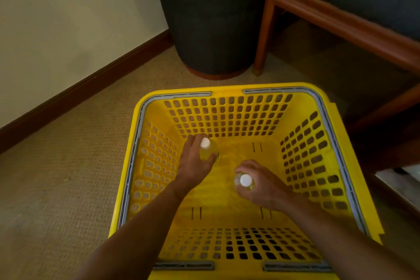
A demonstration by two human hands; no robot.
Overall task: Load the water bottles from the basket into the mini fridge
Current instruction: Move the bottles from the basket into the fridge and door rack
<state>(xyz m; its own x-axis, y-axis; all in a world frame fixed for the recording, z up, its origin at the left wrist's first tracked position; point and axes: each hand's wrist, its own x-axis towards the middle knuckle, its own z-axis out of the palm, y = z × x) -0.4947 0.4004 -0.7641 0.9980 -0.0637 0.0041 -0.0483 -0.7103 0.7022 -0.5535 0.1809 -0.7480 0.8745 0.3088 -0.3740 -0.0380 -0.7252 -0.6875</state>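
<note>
Fingers (205, 161) of both hands curl closed around upright bottles inside the yellow basket (229, 118) on the carpet (68, 188). Dark round bin (211, 18) and wooden chair frame (329, 13) stand beyond it. Left hand (195, 161) wraps the far-left bottle (209, 149); right hand (261, 183) wraps the nearer bottle (245, 182). White caps face up. Fridge not seen.
</note>
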